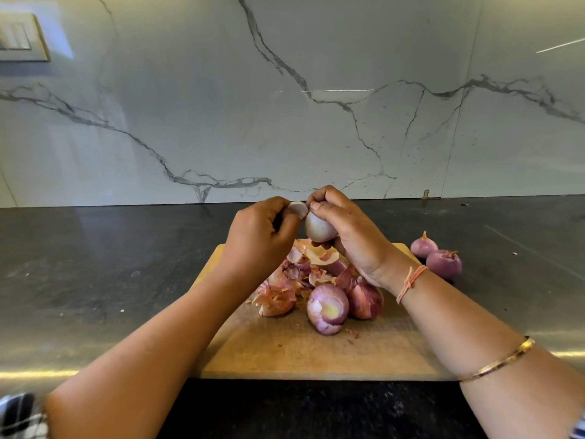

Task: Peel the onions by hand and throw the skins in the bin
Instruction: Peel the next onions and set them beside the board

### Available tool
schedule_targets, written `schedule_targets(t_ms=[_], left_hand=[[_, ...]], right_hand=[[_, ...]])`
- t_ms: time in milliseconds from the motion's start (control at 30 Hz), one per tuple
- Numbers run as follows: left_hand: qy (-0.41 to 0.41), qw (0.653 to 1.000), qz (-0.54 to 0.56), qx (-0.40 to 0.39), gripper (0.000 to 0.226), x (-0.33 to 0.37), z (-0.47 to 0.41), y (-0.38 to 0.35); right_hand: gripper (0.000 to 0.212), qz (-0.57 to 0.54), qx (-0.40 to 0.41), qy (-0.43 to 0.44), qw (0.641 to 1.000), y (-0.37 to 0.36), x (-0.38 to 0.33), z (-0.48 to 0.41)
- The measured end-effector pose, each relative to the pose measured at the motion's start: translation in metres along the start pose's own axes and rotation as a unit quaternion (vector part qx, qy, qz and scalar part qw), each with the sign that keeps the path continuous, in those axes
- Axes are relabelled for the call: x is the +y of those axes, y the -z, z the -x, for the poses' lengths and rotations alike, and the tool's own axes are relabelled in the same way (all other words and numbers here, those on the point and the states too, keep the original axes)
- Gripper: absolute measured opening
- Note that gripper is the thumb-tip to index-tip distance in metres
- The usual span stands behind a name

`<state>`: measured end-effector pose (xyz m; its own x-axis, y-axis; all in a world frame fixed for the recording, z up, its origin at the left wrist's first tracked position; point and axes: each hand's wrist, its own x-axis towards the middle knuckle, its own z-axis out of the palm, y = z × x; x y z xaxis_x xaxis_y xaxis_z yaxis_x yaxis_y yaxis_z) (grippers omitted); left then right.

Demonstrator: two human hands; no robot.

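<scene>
Held up above the skin pile [300,274], the onion [318,228] sits gripped in the right hand [351,229] so the left hand [256,236] can pinch and strip its loose skin [298,209].

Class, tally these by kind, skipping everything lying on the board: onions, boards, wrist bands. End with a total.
Onions: 3, one in the right hand, two on the counter
Boards: 1
Wrist bands: 2, a thread and a bangle
Total: 6
</scene>
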<state>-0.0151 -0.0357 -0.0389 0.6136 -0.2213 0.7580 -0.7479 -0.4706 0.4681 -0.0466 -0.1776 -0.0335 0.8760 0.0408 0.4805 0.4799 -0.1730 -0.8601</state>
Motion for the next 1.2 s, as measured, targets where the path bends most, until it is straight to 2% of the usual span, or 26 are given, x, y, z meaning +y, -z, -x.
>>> schedule_targets(t_ms=[167,267,400,467,567,700,833,1000,1133,1200], left_hand=[[0.055,0.998,0.001,0.009,0.029,-0.003,-0.003,0.004],[0.078,0.996,-0.03,0.002,0.029,-0.006,-0.006,0.012],[0.067,0.995,-0.046,-0.055,0.026,-0.001,-0.004,0.015],[0.057,0.994,-0.068,-0.057,0.036,0.0,-0.003,0.013],[0.036,0.995,-0.084,-0.041,0.047,-0.002,-0.004,0.012],[0.015,0.999,-0.001,-0.052,0.026,0.003,-0.002,0.015],[0.0,0.993,0.071,-0.092,0.024,0.008,0.0,0.015],[0.0,0.994,0.062,-0.084,0.024,0.008,0.002,0.013],[0.002,0.999,0.02,-0.034,0.01,0.003,0.0,0.013],[0.021,0.999,0.018,-0.019,0.011,0.0,-0.002,0.012]], right_hand=[[0.01,-0.016,0.003,0.006,1.0,0.003,-0.004,0.0],[0.007,0.036,0.006,0.042,0.998,0.009,-0.007,0.002],[0.037,0.149,-0.009,0.074,0.986,0.007,-0.005,0.006],[0.05,0.175,-0.004,0.069,0.982,0.005,-0.003,0.007],[0.053,0.183,0.002,0.059,0.981,0.004,-0.002,0.007],[0.045,0.215,0.002,0.076,0.974,0.006,-0.001,0.006],[0.042,0.27,0.01,0.101,0.958,0.009,0.004,0.003],[0.046,0.323,0.009,0.126,0.938,0.008,0.004,0.004],[0.041,0.328,-0.013,0.136,0.935,0.004,0.004,0.005],[0.043,0.331,-0.02,0.135,0.934,0.004,0.003,0.005]])
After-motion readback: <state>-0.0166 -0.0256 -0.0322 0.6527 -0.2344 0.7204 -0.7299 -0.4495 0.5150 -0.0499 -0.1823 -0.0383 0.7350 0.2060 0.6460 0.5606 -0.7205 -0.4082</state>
